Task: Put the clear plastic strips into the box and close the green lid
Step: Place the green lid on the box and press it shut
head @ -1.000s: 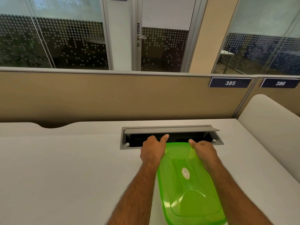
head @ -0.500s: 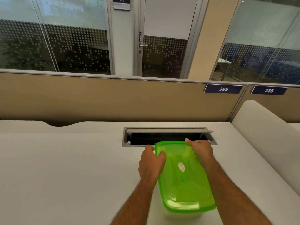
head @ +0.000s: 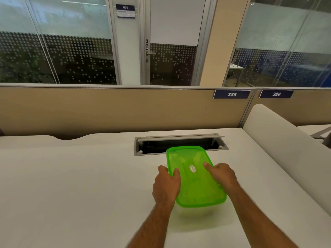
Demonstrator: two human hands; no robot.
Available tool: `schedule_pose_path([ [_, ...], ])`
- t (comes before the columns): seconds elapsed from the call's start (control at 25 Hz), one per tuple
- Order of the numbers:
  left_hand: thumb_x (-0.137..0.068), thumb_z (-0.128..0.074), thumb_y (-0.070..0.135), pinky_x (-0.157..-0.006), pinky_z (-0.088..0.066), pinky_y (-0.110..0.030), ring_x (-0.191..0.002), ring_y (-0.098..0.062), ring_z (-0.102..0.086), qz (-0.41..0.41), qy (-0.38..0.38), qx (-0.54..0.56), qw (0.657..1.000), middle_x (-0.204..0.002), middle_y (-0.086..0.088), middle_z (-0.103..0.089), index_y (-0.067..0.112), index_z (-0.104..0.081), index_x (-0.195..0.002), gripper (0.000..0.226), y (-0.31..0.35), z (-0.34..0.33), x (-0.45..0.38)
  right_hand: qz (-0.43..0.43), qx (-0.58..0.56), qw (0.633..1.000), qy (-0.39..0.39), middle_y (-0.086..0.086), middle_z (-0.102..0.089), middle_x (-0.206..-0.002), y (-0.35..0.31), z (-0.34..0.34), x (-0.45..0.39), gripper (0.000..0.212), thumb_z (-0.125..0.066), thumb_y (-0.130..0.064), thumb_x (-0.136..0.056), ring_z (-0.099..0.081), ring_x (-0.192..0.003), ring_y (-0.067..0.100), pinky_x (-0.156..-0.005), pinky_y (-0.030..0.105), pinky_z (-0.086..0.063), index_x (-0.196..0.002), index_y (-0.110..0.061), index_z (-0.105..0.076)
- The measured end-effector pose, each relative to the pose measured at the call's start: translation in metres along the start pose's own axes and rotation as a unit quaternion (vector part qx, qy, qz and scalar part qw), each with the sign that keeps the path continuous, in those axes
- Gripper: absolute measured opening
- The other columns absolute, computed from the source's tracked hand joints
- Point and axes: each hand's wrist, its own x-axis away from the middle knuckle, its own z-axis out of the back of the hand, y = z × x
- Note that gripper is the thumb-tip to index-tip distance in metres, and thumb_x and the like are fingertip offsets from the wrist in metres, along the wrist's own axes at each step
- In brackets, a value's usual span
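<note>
**Green lid between both hands**

We see the green lid point(head: 194, 176) lying flat on the box on the white desk point(head: 71, 185), its far end overlapping the open cable tray point(head: 179, 144) — the box itself is only a faint clear shape under the lid. The left hand point(head: 167, 187) is at the lid's left edge, thumb on top and fingers curled around the rim, gripping it. The right hand point(head: 222, 175) rests on the lid's right side with its fingers bent and one fingertip pressed on the surface — we cannot tell whether it clasps the edge. No strips can be made out through the lid.
</note>
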Motion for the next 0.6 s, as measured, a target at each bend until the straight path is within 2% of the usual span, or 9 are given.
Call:
schedule_pose_path([
  [0.08,-0.087,-0.052,0.058,-0.073,-0.046,-0.035,-0.094,-0.031,-0.063,0.004,-0.006,-0.005,1.000,-0.107,-0.007,-0.067,0.019,-0.042,-0.101,0.042,-0.004,0.001,0.012,-0.009,0.016,1.000,0.019,0.015,-0.067,-0.103,0.010,-0.002,0.019,0.067,-0.049,-0.070,-0.084,-0.062,-0.096,0.034,-0.075,0.036,-0.046,-0.100,-0.005,-0.061],
  [0.16,-0.082,-0.055,0.066,-0.071,-0.054,-0.037,-0.086,-0.030,-0.065,0.018,-0.022,0.004,1.000,-0.099,-0.007,-0.066,0.016,-0.043,-0.097,0.054,-0.009,0.003,0.025,-0.025,0.026,0.998,0.043,0.017,-0.063,-0.115,0.016,-0.006,0.035,0.076,-0.041,-0.074,-0.085,-0.059,-0.105,0.035,-0.076,0.037,-0.041,-0.114,-0.006,-0.056],
  [0.28,-0.062,-0.069,0.073,-0.048,-0.057,-0.033,-0.055,-0.021,-0.068,0.064,-0.105,0.086,0.989,-0.083,-0.006,-0.065,0.013,-0.049,-0.086,0.067,-0.018,0.012,0.036,-0.053,0.035,0.995,0.080,0.018,-0.061,-0.121,0.021,-0.010,0.050,0.083,-0.029,-0.077,-0.085,-0.057,-0.110,0.037,-0.080,0.040,-0.043,-0.120,-0.006,-0.056],
  [0.36,-0.055,-0.082,0.062,-0.047,-0.056,-0.031,-0.047,-0.020,-0.066,0.106,-0.182,0.156,0.965,-0.080,-0.010,-0.064,0.008,-0.055,-0.086,0.068,-0.023,0.021,0.035,-0.069,0.034,0.992,0.099,0.019,-0.061,-0.122,0.021,-0.010,0.053,0.083,-0.026,-0.075,-0.087,-0.057,-0.110,0.038,-0.084,0.042,-0.046,-0.119,-0.005,-0.058],
  [0.44,-0.057,-0.089,0.047,-0.053,-0.058,-0.032,-0.050,-0.021,-0.067,0.135,-0.250,0.176,0.943,-0.084,-0.015,-0.063,0.003,-0.058,-0.093,0.065,-0.026,0.030,0.033,-0.077,0.026,0.990,0.111,0.021,-0.061,-0.122,0.020,-0.011,0.054,0.081,-0.026,-0.072,-0.090,-0.057,-0.111,0.039,-0.087,0.043,-0.046,-0.119,-0.004,-0.059],
  [0.6,-0.067,-0.088,0.029,-0.057,-0.061,-0.034,-0.055,-0.023,-0.069,0.123,-0.298,0.170,0.931,-0.078,-0.016,-0.063,0.004,-0.055,-0.089,0.047,-0.023,0.039,0.030,-0.071,0.014,0.990,0.123,0.022,-0.060,-0.123,0.020,-0.011,0.055,0.079,-0.026,-0.067,-0.093,-0.056,-0.112,0.040,-0.089,0.044,-0.046,-0.121,-0.001,-0.058],
])
